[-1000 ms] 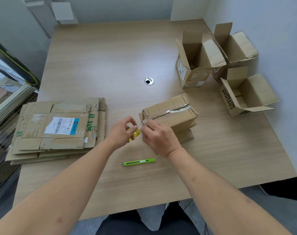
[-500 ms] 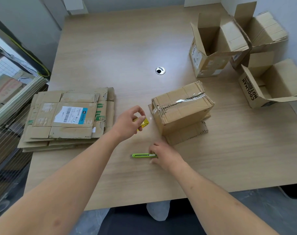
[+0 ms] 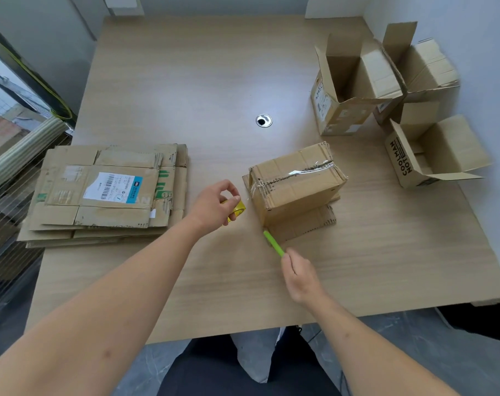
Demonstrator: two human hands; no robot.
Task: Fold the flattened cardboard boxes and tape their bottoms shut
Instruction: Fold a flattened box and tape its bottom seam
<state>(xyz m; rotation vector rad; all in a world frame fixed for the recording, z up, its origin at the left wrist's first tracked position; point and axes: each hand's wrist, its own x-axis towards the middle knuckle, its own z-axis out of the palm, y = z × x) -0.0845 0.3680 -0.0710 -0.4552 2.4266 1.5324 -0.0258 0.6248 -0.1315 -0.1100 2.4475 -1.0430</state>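
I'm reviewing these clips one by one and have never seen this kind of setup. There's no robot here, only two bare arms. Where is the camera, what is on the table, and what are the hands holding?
No machine: a person wears a wide-angle camera on the head, looking down at their own arms. The left hand pinches a yellow tape roll. The right hand grips a green utility knife by its near end. Between them on the wooden table stands the folded box, bottom up, clear tape along its seam. A stack of flattened boxes lies to the left. Three open boxes sit far right by the wall.
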